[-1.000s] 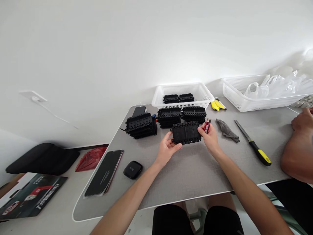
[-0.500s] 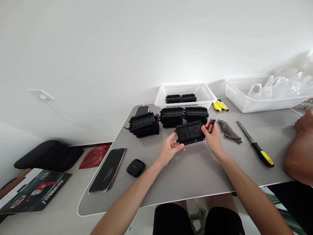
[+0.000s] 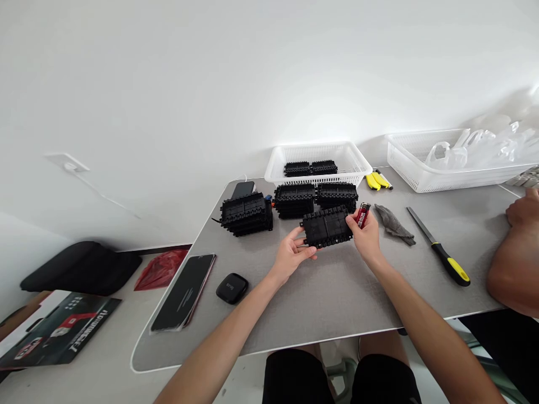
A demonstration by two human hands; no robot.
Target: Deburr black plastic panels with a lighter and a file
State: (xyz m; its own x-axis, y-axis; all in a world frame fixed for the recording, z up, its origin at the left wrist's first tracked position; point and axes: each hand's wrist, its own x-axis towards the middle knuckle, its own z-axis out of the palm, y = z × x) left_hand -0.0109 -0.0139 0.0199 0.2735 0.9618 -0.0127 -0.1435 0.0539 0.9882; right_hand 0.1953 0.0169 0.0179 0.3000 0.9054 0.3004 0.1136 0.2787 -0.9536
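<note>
A black rectangular plastic panel (image 3: 326, 228) with toothed long edges is held tilted above the table between my two hands. My left hand (image 3: 291, 251) grips its left end, thumb along the near edge and fingers underneath. At the opposite end, my right hand (image 3: 365, 231) pinches the panel with its thumb on the top face. A dark red lighter (image 3: 362, 215) with a white label is also tucked in my right hand. Just behind the panel stand stacks of similar black panels (image 3: 295, 201), with one more stack (image 3: 246, 213) to the left.
A white basket (image 3: 318, 147) behind holds more panels; another white basket (image 3: 455, 182) holds clear plastic bags. On the right lie a grey cloth (image 3: 393, 224), a file (image 3: 438, 247) and yellow-handled tools (image 3: 377, 180). A phone (image 3: 184, 293) and black case (image 3: 232, 288) lie left. Another person's arm (image 3: 516, 252) rests at right.
The whole view has shifted very slightly. Both hands keep the same hold on the panel, which stays in nearly the same place and tilt.
</note>
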